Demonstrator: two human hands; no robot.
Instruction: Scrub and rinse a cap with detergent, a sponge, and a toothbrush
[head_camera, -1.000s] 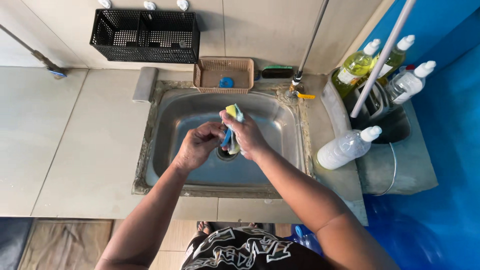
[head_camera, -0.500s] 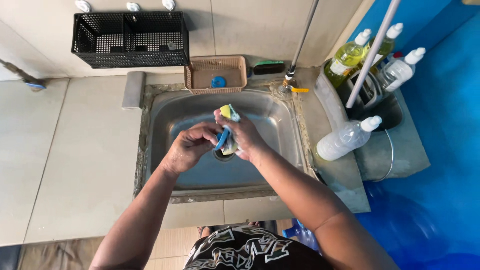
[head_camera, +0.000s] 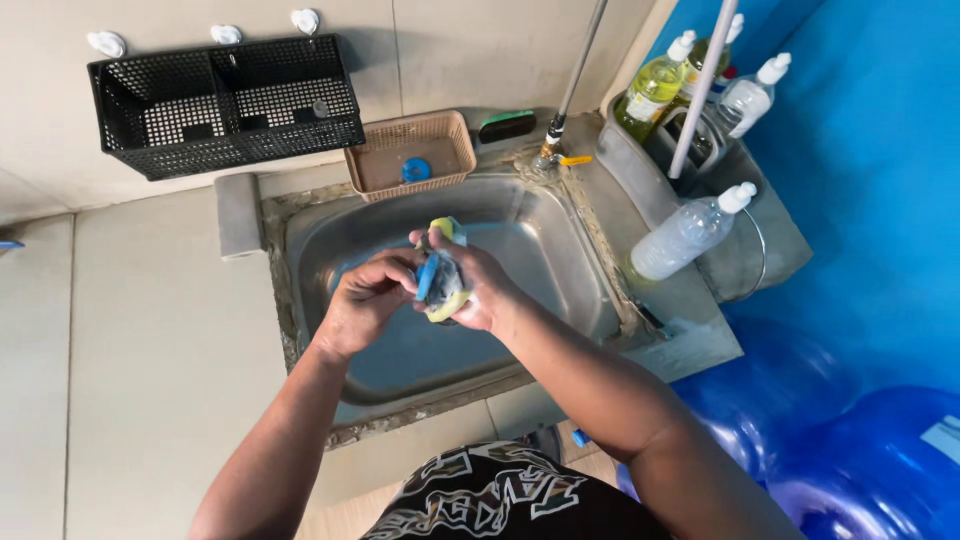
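Both my hands are together over a steel sink (head_camera: 560, 250). My right hand (head_camera: 478, 288) is wrapped around a yellow-green sponge (head_camera: 447, 232) that is folded over a small blue object (head_camera: 428, 277). My left hand (head_camera: 365, 303) pinches the blue object at its left edge, fingers closed on it. What the blue object is cannot be made out; most of it is hidden by the sponge and fingers.
A tan basket (head_camera: 410, 150) with a blue lid sits behind the sink, a black wire basket (head_camera: 225, 105) hangs on the wall. Bottles (head_camera: 690, 232) stand at right beside a grey tub (head_camera: 745, 215). A tap pipe (head_camera: 578, 75) rises behind. Blue water jugs (head_camera: 880, 450) stand at lower right.
My hands stay together over the sink, turning the sponge around the blue object. The view has shifted slightly; the hands have risen a little in the frame.
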